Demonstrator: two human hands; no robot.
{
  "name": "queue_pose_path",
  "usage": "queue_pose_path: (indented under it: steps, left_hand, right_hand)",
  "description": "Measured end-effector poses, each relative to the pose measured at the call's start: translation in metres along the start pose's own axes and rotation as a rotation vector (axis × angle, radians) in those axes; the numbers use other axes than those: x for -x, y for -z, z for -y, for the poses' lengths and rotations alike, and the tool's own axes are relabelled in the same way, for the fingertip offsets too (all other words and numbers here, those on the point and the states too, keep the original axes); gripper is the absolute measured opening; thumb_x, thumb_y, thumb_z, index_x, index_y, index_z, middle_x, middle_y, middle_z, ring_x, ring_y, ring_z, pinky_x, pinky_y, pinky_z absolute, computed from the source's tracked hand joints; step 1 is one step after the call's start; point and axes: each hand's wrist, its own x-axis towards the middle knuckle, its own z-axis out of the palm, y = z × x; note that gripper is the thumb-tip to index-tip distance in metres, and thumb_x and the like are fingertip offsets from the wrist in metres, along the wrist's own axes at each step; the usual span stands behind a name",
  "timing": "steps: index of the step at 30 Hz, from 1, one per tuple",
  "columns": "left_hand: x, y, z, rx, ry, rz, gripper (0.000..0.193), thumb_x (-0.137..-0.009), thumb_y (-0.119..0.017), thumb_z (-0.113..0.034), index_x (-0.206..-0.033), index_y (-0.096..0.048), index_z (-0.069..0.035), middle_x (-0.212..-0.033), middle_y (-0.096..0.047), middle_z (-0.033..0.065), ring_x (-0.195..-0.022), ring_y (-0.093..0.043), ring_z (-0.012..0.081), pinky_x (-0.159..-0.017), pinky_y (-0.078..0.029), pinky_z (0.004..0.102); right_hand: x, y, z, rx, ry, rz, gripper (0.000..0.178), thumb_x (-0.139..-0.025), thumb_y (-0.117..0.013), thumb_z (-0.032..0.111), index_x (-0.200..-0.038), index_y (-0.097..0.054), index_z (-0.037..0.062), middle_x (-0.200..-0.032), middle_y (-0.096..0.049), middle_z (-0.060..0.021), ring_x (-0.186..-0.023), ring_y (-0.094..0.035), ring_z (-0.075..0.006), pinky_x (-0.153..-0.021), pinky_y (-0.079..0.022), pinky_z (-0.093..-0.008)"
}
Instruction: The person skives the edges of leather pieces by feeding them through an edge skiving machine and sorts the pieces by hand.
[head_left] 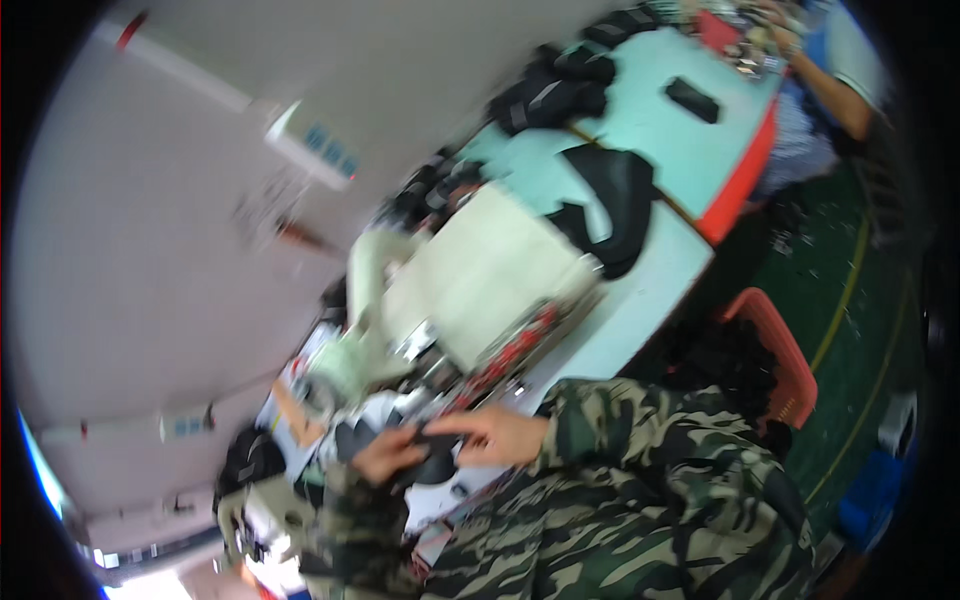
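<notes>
Both my hands are in front of the sewing machine, close to my body. A small dark grey piece, which looks like fabric, is between them, its outline blurred. My left hand is closed on the piece's left side. From the right, my right hand grips its other edge, with the index finger stretched along the top towards the left hand. The machine's pale cream body lies just beyond my hands. Its needle area is too blurred to make out.
A black curved cut piece lies on the pale table beyond the machine. Black bundles line the wall side. A red basket of dark material stands on the green floor at right. Another person's arm shows at far right.
</notes>
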Motion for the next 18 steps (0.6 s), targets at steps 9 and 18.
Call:
queue_pose_path:
  steps: [9, 18]
  left_hand:
    - [-0.049, 0.049, 0.022, -0.281, -0.068, -0.185, 0.022, -0.086, -0.055, -0.02, -0.095, -0.061, -0.002, -0.086, -0.061, -0.0006, -0.081, -0.053, 0.0063, -0.076, -0.04, 0.0216]
    - [-0.042, 0.056, -0.045, -0.883, -0.015, -0.335, 0.028, -0.085, -0.055, -0.025, -0.1, -0.062, -0.003, -0.093, -0.063, 0.0074, -0.086, -0.057, 0.0154, -0.079, -0.043, 0.0292]
  right_hand:
    - [-0.028, -0.007, -0.023, -0.134, -0.32, -0.117, 0.037, -0.085, -0.052, 0.005, -0.12, -0.046, -0.0052, -0.094, -0.061, -0.011, -0.08, -0.063, -0.0155, -0.065, -0.048, -0.0248]
    - [-0.032, -0.008, -0.019, -0.163, -0.306, -0.205, 0.041, -0.085, -0.053, 0.005, -0.123, -0.043, -0.0051, -0.095, -0.062, -0.0118, -0.08, -0.063, -0.0164, -0.061, -0.048, -0.0251]
